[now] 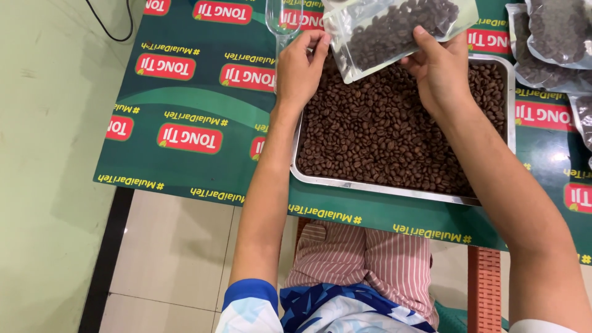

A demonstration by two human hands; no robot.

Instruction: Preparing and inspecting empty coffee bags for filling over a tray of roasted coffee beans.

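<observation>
Head view, one frame. Both your hands are over the far half of one steel tray [493, 65] filled with roasted coffee beans [382, 135]. The tray sits on the desk [197, 98], which is covered by a green printed cloth with red oval labels.

Your left hand [299, 68] has its fingers curled around the near left corner of one clear zip pouch [394, 31], thumb and fingertips pinched on the film. Your right hand [441, 71] holds the pouch's lower right edge, thumb on top, fingers beneath: closed grip on the same pouch. The pouch is held tilted above the tray's far edge, partly filled with beans, clear of the loose beans below it.

Count: one tray, one pouch in hand. One clear plastic scoop [282, 18] lies just left of the pouch, near your left hand; whether it touches the hand cannot be told. At the right edge of the desk lies a pile of filled pouches [555, 43]; at least three show, the exact number is cut off by the frame.

One black cable [111, 24] runs along the floor at upper left.
</observation>
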